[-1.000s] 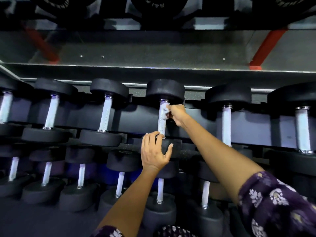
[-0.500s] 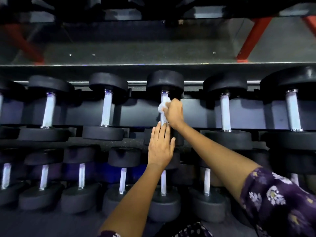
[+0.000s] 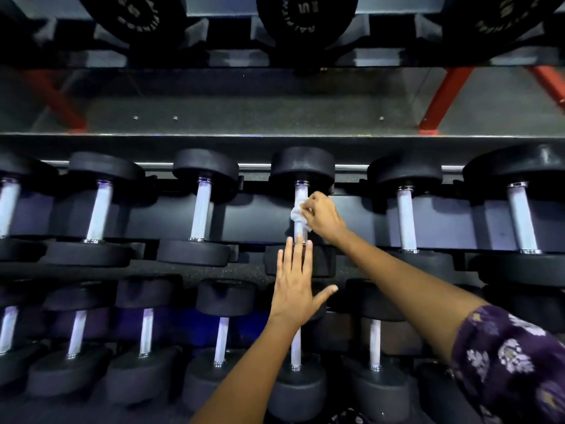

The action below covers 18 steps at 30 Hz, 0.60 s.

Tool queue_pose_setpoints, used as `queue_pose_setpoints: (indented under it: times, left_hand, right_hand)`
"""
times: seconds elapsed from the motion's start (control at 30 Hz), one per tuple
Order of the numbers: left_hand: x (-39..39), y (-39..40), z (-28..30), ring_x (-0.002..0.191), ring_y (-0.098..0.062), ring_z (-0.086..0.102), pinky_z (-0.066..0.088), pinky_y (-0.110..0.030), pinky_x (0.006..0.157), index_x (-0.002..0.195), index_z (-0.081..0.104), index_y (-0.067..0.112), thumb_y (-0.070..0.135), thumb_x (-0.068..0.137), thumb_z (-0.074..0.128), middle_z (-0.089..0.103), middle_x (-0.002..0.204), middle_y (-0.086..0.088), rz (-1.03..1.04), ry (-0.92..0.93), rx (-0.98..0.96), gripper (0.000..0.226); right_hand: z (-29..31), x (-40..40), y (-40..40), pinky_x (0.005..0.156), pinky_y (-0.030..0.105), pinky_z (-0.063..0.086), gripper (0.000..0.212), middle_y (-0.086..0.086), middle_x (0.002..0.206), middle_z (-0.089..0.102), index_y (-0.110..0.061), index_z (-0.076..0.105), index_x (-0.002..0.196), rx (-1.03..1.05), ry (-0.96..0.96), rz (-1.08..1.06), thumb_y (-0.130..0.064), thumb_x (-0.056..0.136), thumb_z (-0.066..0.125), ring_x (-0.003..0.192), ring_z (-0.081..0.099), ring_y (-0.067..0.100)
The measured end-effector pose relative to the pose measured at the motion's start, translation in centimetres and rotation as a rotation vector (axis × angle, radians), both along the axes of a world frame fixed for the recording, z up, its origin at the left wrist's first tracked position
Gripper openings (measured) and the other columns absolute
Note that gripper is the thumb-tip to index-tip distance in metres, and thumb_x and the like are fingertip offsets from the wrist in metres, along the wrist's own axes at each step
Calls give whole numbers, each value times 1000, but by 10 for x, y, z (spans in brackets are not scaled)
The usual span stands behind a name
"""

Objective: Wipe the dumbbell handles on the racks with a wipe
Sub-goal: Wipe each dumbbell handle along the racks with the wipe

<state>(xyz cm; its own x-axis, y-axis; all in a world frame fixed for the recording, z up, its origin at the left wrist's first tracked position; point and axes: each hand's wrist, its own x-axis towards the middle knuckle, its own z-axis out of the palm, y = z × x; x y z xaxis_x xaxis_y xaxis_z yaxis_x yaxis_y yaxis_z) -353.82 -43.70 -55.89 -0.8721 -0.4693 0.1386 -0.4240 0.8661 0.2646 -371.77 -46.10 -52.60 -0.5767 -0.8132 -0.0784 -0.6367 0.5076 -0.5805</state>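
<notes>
Two rows of black dumbbells with shiny silver handles lie on a dark rack (image 3: 263, 206). My right hand (image 3: 322, 215) pinches a crumpled white wipe (image 3: 297, 214) against the handle (image 3: 300, 191) of the middle dumbbell (image 3: 302, 165) in the upper row. My left hand (image 3: 293, 280) lies flat with straight fingers on that dumbbell's near head, fingertips at the bottom end of the handle. The near head is mostly hidden under my left hand.
More dumbbells sit to both sides in the upper row (image 3: 200, 209) (image 3: 406, 218) and in the lower row (image 3: 221, 338) (image 3: 374, 341). Black weight plates (image 3: 305, 16) hang above. Red frame legs (image 3: 446, 96) stand behind the rack on grey floor.
My right hand slid the wipe from the top of the handle down toward its middle. My left hand flattened and its fingers straightened on the near head.
</notes>
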Motion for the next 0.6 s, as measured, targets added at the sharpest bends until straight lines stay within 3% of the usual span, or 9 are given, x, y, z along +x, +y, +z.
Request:
queue_pose_setpoints:
  times: [0.07,0.17,0.27,0.33,0.4,0.5,0.6]
  left_hand:
    - [1,0,0,147,-33,7,5,-45,117,153,7,6,72,83,38,11,159,-16,-4,-2,2,101]
    - [-1,-1,0,148,-32,4,2,-43,118,154,4,8,72,83,41,10,159,-16,-7,11,17,102]
    - [1,1,-1,148,-33,2,3,-44,118,154,-5,9,72,83,37,7,160,-16,-3,-41,14,105]
    - [6,4,-2,148,-34,1,4,-45,117,154,-6,8,71,82,36,3,160,-17,1,-68,6,105]
    - [11,5,-4,148,-34,0,4,-45,117,154,-3,6,69,81,36,0,160,-18,-2,-80,-8,104]
    - [14,3,-6,148,-33,1,3,-45,117,154,-4,6,65,81,38,0,160,-17,-9,-68,-23,102]
    - [13,3,-5,148,-33,-4,2,-44,118,153,-9,7,62,81,48,-2,160,-16,-7,-91,-26,107]
  right_hand:
    - [3,-7,-14,71,21,33,22,10,95,51,4,66,93,-11,-26,-33,-14,88,56,92,55,28]
    - [6,-6,-25,60,14,30,19,-6,80,46,6,60,90,-46,31,-106,-11,84,55,89,54,28]
    - [0,6,-4,68,18,32,14,8,92,57,4,65,84,4,158,167,-8,84,58,92,56,26]
    - [1,5,7,73,28,41,13,16,95,58,4,67,82,62,112,282,-5,83,58,90,59,30]
    - [6,-4,-1,78,34,44,14,17,99,59,4,68,86,76,110,280,-4,83,57,93,59,32]
    - [20,-17,-23,89,30,38,22,19,119,51,0,65,103,95,192,255,-4,89,49,110,49,30]
    - [22,-17,-16,99,35,34,27,20,130,45,1,61,114,144,304,412,-4,91,47,121,39,32]
